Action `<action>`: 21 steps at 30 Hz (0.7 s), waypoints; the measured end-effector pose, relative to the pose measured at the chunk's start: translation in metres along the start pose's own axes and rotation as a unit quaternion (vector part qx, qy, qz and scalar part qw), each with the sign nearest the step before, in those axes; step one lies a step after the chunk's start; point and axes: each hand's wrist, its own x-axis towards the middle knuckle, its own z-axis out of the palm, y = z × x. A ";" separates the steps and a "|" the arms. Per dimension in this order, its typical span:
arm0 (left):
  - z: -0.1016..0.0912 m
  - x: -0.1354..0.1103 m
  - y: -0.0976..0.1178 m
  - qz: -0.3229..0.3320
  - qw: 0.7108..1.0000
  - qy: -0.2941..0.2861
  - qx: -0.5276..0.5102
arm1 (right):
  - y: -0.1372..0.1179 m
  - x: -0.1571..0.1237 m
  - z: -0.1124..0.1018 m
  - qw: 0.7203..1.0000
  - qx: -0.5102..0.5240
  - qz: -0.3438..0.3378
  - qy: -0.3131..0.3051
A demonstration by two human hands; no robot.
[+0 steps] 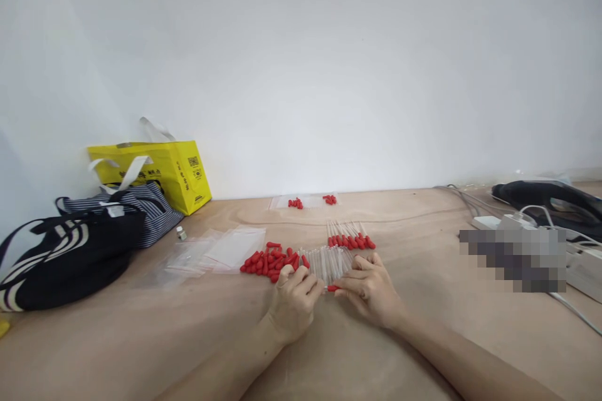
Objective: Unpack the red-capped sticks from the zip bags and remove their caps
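Observation:
My left hand (295, 296) and my right hand (369, 285) rest close together on the tan table, fingers curled into a pinch. Between their fingertips sits a small red rubber cap (332, 288) with what seems a clear tube; both hands seem to grip it. Just beyond the fingers lies a row of clear tubes (329, 261). A loose pile of red caps (270, 261) spreads to the left of it. Farther back lies a row of capped droppers (350, 238) with red ends.
Clear plastic bags (221, 250) lie left of the pile, with a small vial (181, 233). Striped black bags (70, 250) and a yellow bag (164, 172) stand at far left. Another bag with red caps (310, 202) is by the wall. Cables, a white power strip (486, 222) and a dark device (550, 197) sit at right.

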 end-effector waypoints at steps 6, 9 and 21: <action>-0.004 0.000 -0.013 -0.020 0.998 0.047 -0.021 | 0.027 -0.008 -0.006 0.998 0.056 0.023 0.005; -0.009 0.000 -0.027 -0.081 0.994 0.069 -0.027 | 0.059 -0.015 -0.005 0.974 0.094 0.179 0.102; -0.004 0.049 -0.045 -0.407 0.824 -0.252 -0.302 | 0.067 -0.009 0.003 0.911 0.118 0.395 -0.001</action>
